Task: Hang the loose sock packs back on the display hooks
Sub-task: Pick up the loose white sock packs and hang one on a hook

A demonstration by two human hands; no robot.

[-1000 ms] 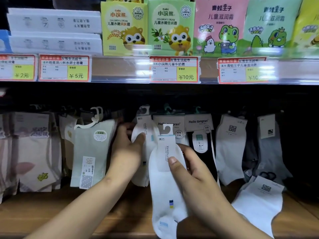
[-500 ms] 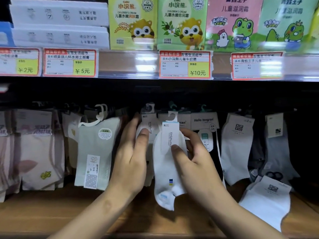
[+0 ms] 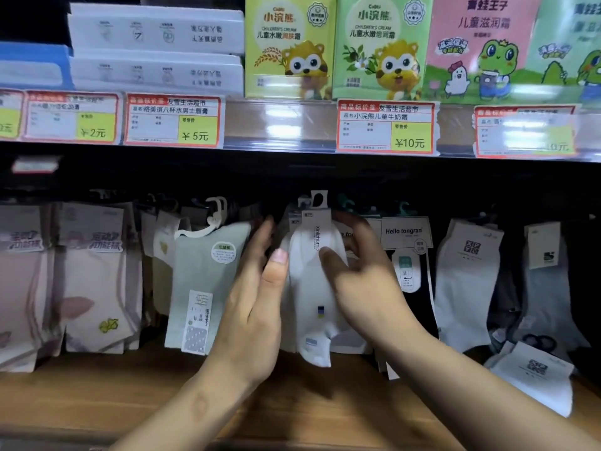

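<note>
Shelf: where the dark display bay opens, I see a wooden shelf board (image 3: 97, 402) running along the near edge, with sock packs hanging in a row above it.
Upper shelf: a rail of red and yellow price tags (image 3: 174, 122) crosses the far top, with cream boxes (image 3: 289, 47) showing cartoon animals standing on it and flat white boxes (image 3: 156, 30) stacked to their left.
Neighbours left: a pale green sock pack (image 3: 205, 284) hangs just left of my hands, and pinkish packs (image 3: 97, 281) hang further left.
Neighbours right: a "Hello tongran" card (image 3: 405, 232) hangs just right of my hands, then a white sock pack (image 3: 465, 281) and a grey one (image 3: 546, 288) further right.
Loose pack: a white sock pack lying down (image 3: 533, 375) rests at the far right on the board, off the row.
Task pack: the white sock pack with hanger tab (image 3: 312, 288) is upright in the middle of the row, its tab raised into the dark area; I cannot tell whether it sits on a hook.
Left hand: my left hand (image 3: 257, 307) lies flat and unclenched against the pack's left edge, thumb touching the fabric.
Right hand: my right hand (image 3: 361, 275) pinches the pack's right side, thumb on the front, fingers curled behind near the card.
</note>
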